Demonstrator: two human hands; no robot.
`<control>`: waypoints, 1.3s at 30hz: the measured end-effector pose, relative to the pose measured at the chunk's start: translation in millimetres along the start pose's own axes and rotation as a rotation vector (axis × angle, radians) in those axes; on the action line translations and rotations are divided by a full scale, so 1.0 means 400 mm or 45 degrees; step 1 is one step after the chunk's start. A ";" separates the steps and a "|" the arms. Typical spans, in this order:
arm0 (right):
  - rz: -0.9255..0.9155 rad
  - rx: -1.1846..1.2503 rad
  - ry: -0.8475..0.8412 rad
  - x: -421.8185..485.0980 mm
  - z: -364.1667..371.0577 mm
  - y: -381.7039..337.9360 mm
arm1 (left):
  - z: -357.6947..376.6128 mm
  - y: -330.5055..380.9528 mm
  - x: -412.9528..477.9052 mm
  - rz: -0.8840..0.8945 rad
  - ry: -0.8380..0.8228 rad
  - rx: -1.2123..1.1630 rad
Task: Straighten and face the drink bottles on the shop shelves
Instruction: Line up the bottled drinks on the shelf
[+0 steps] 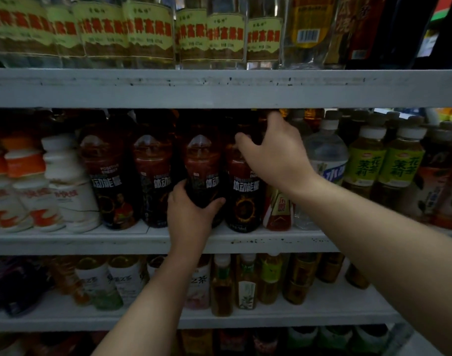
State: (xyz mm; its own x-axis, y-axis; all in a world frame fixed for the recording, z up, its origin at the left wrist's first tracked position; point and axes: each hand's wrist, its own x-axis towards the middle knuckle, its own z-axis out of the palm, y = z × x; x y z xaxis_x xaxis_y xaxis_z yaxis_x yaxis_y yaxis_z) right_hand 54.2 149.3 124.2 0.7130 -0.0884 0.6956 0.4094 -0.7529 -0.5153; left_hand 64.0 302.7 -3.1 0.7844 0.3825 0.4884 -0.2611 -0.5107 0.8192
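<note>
Left hand (pixel 191 211) grips the base of a dark energy bottle (pixel 203 170) at frame centre, on the middle shelf (pixel 65 240). Right hand (pixel 273 152) curls over the next dark bottle (pixel 245 191), grip unclear. Risk: twisting both bumps packed neighbours and topples the small red carton (pixel 278 209).

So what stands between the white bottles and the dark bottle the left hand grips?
A dark bottle and a second dark bottle, side by side on the middle shelf; head view.
</note>
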 end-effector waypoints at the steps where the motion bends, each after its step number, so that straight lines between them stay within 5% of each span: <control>1: -0.025 0.023 0.030 -0.008 0.004 0.004 | -0.006 -0.007 0.011 0.000 -0.026 -0.011; 10: -0.173 0.126 0.197 -0.042 0.011 0.001 | -0.073 -0.041 0.048 -0.030 -0.521 -0.157; 15: -0.329 0.189 0.229 -0.083 0.027 -0.012 | -0.060 -0.036 0.023 -0.017 -0.269 -0.085; 22: -0.332 0.262 0.099 -0.114 0.090 -0.035 | -0.112 -0.035 0.024 0.101 -0.350 0.020; 27: -0.251 0.290 0.017 -0.168 0.160 -0.041 | -0.195 -0.084 0.034 0.132 0.294 0.213; 34: -0.146 0.285 -0.264 -0.246 0.280 -0.091 | -0.165 -0.096 0.082 0.101 0.144 0.376; 39: -0.093 0.257 -0.366 -0.250 0.305 -0.078 | -0.187 -0.113 0.113 0.092 0.033 0.109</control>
State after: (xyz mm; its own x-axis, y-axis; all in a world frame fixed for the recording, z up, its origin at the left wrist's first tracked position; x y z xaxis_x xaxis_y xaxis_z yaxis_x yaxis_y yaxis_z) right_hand 39.3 261.1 9.6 0.7969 0.1696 0.5799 0.5490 -0.6041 -0.5777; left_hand 69.1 400.6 4.2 0.7500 0.3618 0.5536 -0.2662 -0.6012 0.7535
